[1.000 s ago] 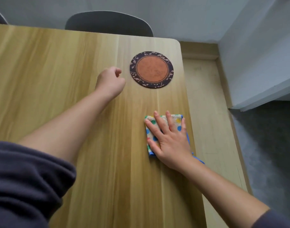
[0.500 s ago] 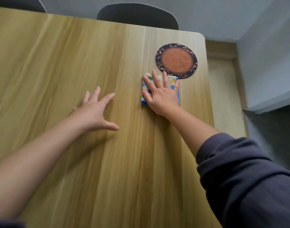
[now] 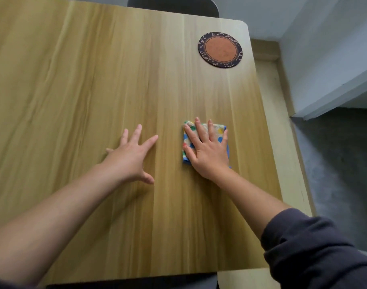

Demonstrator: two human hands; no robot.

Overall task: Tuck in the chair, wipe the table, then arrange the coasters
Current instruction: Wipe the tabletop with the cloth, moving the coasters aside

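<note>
Here, a folded cloth (image 3: pixel 219 131) is seen on the right part of the light wood-grain tabletop (image 3: pixel 95 80), near its right edge and well apart from the coaster. The cloth is pale, with green, yellow, blue and red dots, and a blue edge is shown along its left and right sides. It is folded into a small, roughly square pad and lies flat. 1 round coaster (image 3: pixel 220 50) is placed near the far right corner of the tabletop. Its centre is a plain orange-brown disc, and its rim is dark with a pale leaf pattern. It lies flat and is touched by nothing.

The right hand (image 3: pixel 209 155) is laid palm down on the cloth, with its 4 fingers straight and spread toward the far edge and its thumb stretched along the cloth's left side. Nothing is gripped; the cloth is only pressed under the flat palm. The left hand (image 3: pixel 130 157) is set to the left of the cloth, apart from it, open, with fingers fanned out and the thumb pointed toward the near edge. Whether its palm is touching the wood cannot be told. Both forearms are bare, and a dark sleeve (image 3: pixel 316 253) is bunched above the right forearm. A dark chair back (image 3: pixel 172 5) is seen beyond the far edge, close against the tabletop.
</note>
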